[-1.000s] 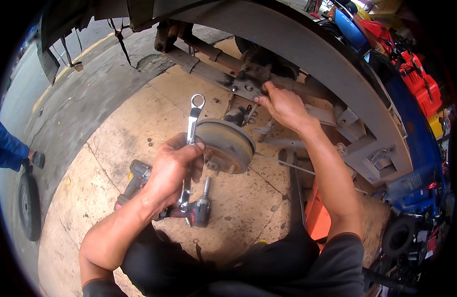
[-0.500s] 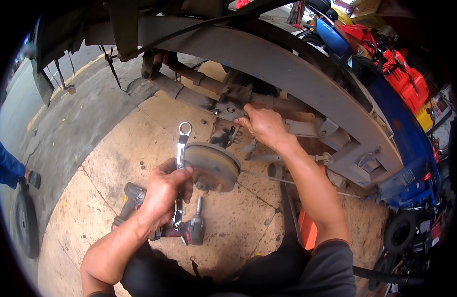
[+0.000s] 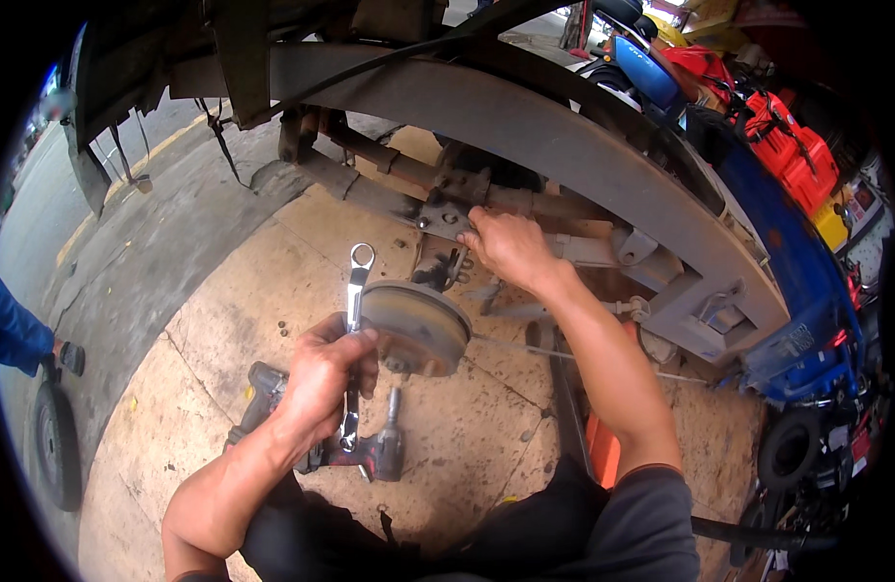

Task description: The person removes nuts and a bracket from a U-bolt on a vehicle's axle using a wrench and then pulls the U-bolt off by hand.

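My left hand [image 3: 321, 373] is wrapped round the middle of a shiny wrench [image 3: 356, 281], held upright with its ring end at the top. Out ahead, my right hand [image 3: 513, 247] has its fingers curled in at the right edge of a bolted metal plate [image 3: 445, 221] on the axle; what the fingertips grip there is hidden. Just right of the wrench is a rusty brake drum [image 3: 418, 325], apart from my right hand. A cordless impact wrench [image 3: 377, 456] with a long socket lies on the floor below my left hand.
A second power tool [image 3: 263, 386] lies partly behind my left forearm. The vehicle's long frame rail [image 3: 564, 126] arches over the work. A loose wheel [image 3: 55, 446] and a person's blue sleeve [image 3: 16, 330] are at the far left. An orange object [image 3: 602, 448] lies beside my right knee.
My right hand has shifted slightly left along the plate, its fingers more curled. The left hand still holds the wrench in nearly the same place.
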A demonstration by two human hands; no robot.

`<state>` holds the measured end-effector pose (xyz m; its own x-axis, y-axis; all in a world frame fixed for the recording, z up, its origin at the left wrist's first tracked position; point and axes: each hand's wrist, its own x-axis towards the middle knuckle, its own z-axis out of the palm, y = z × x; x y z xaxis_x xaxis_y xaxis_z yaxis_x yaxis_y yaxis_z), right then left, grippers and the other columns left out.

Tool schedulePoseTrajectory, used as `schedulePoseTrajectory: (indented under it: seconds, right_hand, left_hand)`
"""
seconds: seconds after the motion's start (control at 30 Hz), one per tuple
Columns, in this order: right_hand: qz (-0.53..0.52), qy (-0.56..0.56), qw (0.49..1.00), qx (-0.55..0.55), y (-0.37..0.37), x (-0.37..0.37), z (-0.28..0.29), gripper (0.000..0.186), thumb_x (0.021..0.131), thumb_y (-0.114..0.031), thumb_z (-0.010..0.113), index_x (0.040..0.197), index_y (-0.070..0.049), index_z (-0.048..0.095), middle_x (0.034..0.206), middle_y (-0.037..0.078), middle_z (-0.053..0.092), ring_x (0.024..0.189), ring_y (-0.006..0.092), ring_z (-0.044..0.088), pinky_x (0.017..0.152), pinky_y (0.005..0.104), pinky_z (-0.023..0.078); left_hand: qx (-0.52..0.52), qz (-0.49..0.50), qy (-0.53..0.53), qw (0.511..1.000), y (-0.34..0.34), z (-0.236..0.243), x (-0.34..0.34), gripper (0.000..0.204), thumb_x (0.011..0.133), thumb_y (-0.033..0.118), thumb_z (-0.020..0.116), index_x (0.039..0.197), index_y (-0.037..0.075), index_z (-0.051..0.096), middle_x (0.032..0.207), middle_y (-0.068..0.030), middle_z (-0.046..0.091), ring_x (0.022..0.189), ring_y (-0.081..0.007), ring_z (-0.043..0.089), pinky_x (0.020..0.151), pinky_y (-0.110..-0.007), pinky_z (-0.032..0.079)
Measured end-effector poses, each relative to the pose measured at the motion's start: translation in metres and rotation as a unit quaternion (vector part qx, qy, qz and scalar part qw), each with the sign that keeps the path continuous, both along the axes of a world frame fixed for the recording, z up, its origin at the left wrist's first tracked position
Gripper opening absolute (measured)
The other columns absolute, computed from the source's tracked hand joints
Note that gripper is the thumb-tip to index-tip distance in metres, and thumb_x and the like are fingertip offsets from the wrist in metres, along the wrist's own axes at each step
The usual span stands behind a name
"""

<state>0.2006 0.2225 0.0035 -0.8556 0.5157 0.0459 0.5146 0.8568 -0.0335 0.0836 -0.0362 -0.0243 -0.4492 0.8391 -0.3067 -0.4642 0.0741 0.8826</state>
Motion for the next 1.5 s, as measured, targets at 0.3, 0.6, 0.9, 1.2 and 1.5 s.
schedulePoseTrajectory:
  seconds: [0.3, 0.6, 0.9, 1.2, 1.5]
  right_hand:
    - [-0.007, 0.053, 0.998, -0.026, 0.003, 0.004, -0.005, 0.035, 0.094, -0.031, 0.057, 0.11, 0.0, 0.054, 0.095, 0.023, 0.066, 0.096, 0.0414, 0.061, 0.082, 0.0506, 0.047]
    - [-0.017, 0.213, 0.945, -0.247, 0.01, 0.016, -0.003, 0.033, 0.096, -0.032, 0.051, 0.104, 0.0, 0.056, 0.084, 0.014, 0.062, 0.083, 0.0277, 0.061, 0.074, 0.0411, 0.047]
    - [0.128, -0.344, 0.85, -0.377, -0.092, 0.092, -0.152, 0.029, 0.095, -0.02, 0.042, 0.11, 0.001, 0.057, 0.102, 0.024, 0.064, 0.094, 0.0333, 0.063, 0.083, 0.0437, 0.049]
    - [0.023, -0.118, 0.979, -0.165, -0.143, 0.118, -0.355, 0.032, 0.088, -0.01, 0.048, 0.118, -0.001, 0.054, 0.095, 0.02, 0.066, 0.097, 0.035, 0.065, 0.085, 0.044, 0.053]
    - [0.087, 0.053, 0.961, -0.255, -0.099, 0.099, -0.16, 0.017, 0.087, -0.017, 0.057, 0.094, -0.001, 0.059, 0.086, 0.017, 0.062, 0.083, 0.0348, 0.063, 0.075, 0.0451, 0.052]
  left_hand:
    - [0.002, 0.002, 0.001, 1.0, -0.002, 0.0, -0.002, 0.01, 0.091, 0.012, 0.06, 0.094, 0.003, 0.057, 0.066, -0.0035, 0.055, 0.053, -0.0136, 0.053, 0.048, -0.026, 0.045]
    - [0.002, 0.002, 0.007, 1.0, -0.001, 0.001, -0.003, 0.01, 0.091, 0.013, 0.061, 0.094, 0.003, 0.058, 0.066, -0.0032, 0.055, 0.053, -0.0135, 0.053, 0.049, -0.027, 0.045]
    - [0.001, 0.028, 0.034, 0.999, -0.005, -0.012, -0.016, 0.015, 0.092, 0.011, 0.058, 0.105, 0.002, 0.057, 0.066, -0.003, 0.055, 0.053, -0.0121, 0.051, 0.046, -0.025, 0.043]
    - [-0.071, -0.01, 0.222, 0.972, -0.006, -0.006, -0.033, 0.031, 0.096, 0.02, 0.055, 0.118, -0.002, 0.057, 0.07, -0.0028, 0.056, 0.056, -0.01, 0.049, 0.051, -0.024, 0.04]
    - [-0.074, -0.058, 0.42, 0.903, 0.04, -0.006, -0.057, 0.035, 0.099, 0.026, 0.055, 0.121, -0.001, 0.06, 0.068, -0.001, 0.055, 0.055, -0.0069, 0.047, 0.049, -0.024, 0.039]
